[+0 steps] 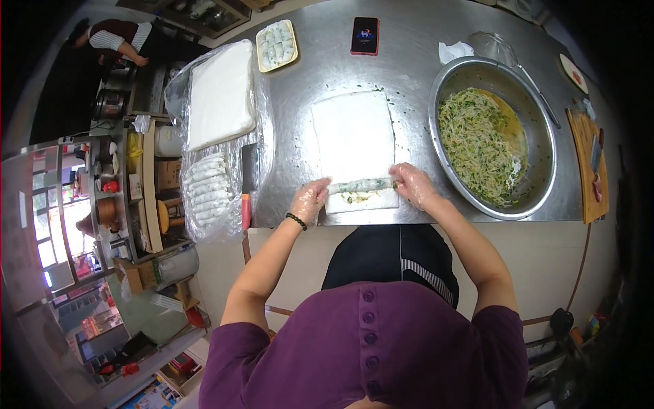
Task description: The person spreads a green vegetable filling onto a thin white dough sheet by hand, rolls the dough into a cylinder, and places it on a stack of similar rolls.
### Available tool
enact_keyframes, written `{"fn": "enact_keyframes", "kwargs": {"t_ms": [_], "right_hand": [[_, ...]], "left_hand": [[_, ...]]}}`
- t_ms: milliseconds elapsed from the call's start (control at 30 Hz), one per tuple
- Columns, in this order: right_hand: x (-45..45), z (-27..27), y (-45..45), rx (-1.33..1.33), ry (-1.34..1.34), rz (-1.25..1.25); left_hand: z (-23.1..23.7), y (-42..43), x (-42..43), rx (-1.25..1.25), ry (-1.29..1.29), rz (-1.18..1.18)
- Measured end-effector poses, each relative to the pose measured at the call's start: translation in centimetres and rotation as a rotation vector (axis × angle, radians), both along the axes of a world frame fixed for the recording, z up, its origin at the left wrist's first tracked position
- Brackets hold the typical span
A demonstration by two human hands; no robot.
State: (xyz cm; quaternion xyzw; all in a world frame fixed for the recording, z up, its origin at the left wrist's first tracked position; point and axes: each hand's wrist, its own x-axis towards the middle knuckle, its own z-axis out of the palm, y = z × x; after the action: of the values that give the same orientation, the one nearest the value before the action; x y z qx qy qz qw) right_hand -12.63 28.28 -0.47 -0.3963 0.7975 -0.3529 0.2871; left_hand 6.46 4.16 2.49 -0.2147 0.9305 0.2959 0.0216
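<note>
A filled white roll [359,185] lies across a stack of thin white wrapper sheets [353,133] on the steel table. Green bits show through its skin. My left hand [310,198], in a clear plastic glove, pinches the roll's left end. At the opposite end, the gloved fingers of my right hand [415,187] close on it. Below the roll, the front strip of wrapper [361,202] carries scraps of filling. To the right stands a large steel basin [542,148] with a shredded, green-flecked filling [472,143] and some yellowish liquid.
Left on clear plastic are a thick wrapper stack [220,94], several finished rolls [207,189] and a knife with a red handle [246,210]. Behind are a tray of rolls [277,46] and a phone [365,36]. A cutting board [587,168] bears another knife. A person [120,38] stands far left.
</note>
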Motion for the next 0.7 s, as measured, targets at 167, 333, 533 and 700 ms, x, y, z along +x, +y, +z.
{"fn": "enact_keyframes", "kwargs": {"t_ms": [167,333,533,700], "right_hand": [[0.7,0.1,0.1,0.011,0.279,0.085],[2.6,0.3,0.1,-0.092,0.451,0.294],[2.5,0.3,0.9,-0.104,0.342,0.279],[3.0,0.3,0.5,-0.057,0.331,0.222]], "left_hand": [[-0.9,0.8,1.0,-0.350,0.346,-0.191],[-0.7,0.4,2.0,-0.201,0.079,-0.383],[0.4,-0.2,3.9,-0.057,0.041,0.249],[0.0,1.3,9.0,-0.129,-0.109,-0.028]]}}
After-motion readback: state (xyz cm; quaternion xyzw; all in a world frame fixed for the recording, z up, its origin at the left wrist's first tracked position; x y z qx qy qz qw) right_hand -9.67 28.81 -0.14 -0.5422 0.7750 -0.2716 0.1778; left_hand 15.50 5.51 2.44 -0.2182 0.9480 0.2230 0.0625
